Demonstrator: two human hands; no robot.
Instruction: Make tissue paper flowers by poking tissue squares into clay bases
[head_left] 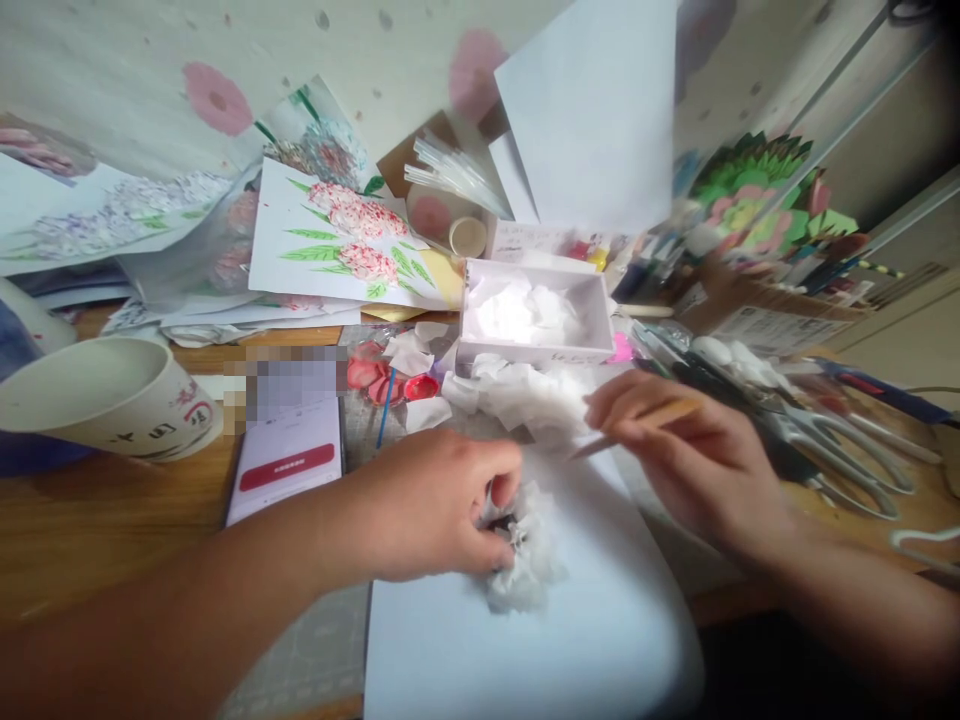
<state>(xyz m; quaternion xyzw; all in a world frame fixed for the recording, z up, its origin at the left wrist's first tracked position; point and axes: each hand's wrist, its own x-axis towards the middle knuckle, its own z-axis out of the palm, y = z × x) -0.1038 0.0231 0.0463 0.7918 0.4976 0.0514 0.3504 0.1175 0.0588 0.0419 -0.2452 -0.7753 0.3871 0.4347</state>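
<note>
My left hand (pixel 442 505) pinches the left side of a ruffled white tissue-paper bunch (pixel 536 560), with thumb and forefinger at its edge. A small dark bit shows between those fingers, too unclear to name. The bunch rests on a white sheet of paper (pixel 592 640). To the right, my right hand (pixel 690 455) is closed around a thin pointed tool (pixel 664 412), tan along its shaft and greyish at the tip. That tip points left, above the sheet and apart from the bunch. Motion blurs the tool, so its exact kind is unclear.
Beyond my hands lie loose tissue pieces (pixel 525 395) and a white box (pixel 540 350) of tissue. Red paint dishes (pixel 421 388) sit left of them. A phone (pixel 289 440) and a paper cup (pixel 112 400) stand left; scissors (pixel 847 450) lie right. Flower pictures (pixel 337 240) lean behind.
</note>
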